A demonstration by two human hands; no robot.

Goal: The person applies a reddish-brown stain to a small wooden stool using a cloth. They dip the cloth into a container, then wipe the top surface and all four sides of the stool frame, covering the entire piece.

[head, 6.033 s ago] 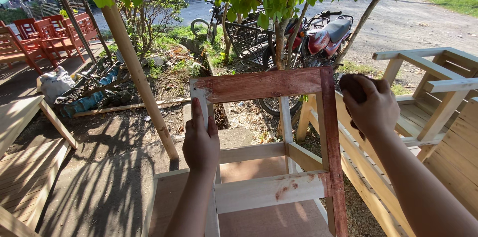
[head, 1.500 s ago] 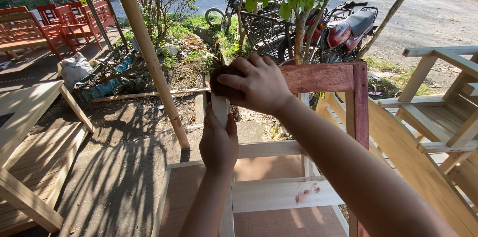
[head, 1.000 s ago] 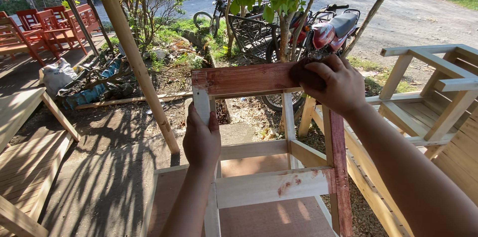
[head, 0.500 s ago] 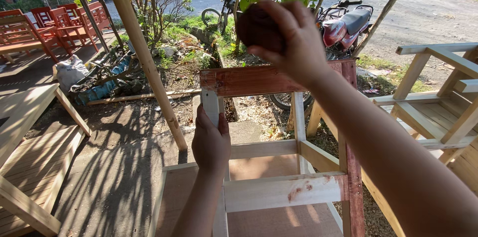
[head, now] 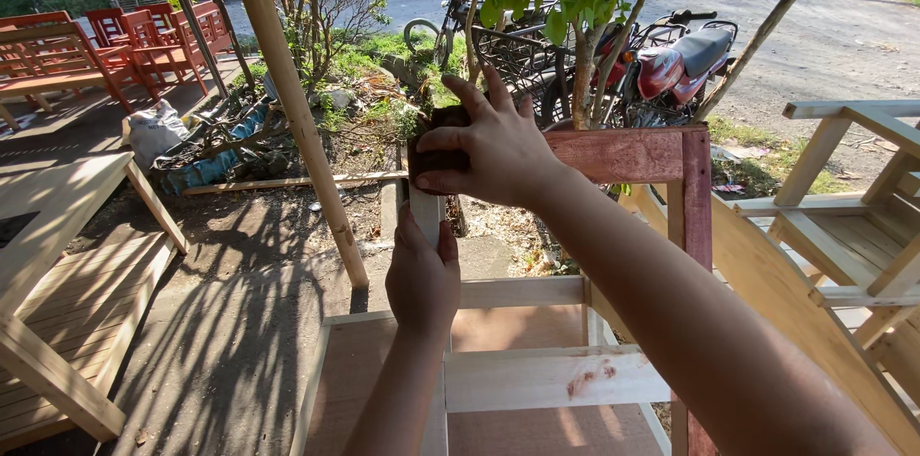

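Note:
A wooden chair frame stands in front of me, its top rail [head: 632,154] and right post stained reddish brown, its lower slats [head: 546,379] still pale bare wood. My left hand [head: 422,279] grips the pale left post just under the top rail. My right hand [head: 484,145] reaches across from the right and presses a dark brown pad [head: 436,140] against the left end of the top rail, fingers spread over it.
Unpainted wooden chairs [head: 853,226] stand at the right, a pale wooden bench [head: 57,274] at the left. A slanted wooden pole [head: 302,121] rises ahead. Red chairs [head: 144,39] sit far left. A red motorcycle [head: 671,68] is parked behind trees.
My right hand with the dark pad has moved along the top rail, from above its middle down to the left end. My left hand has kept its grip on the left post.

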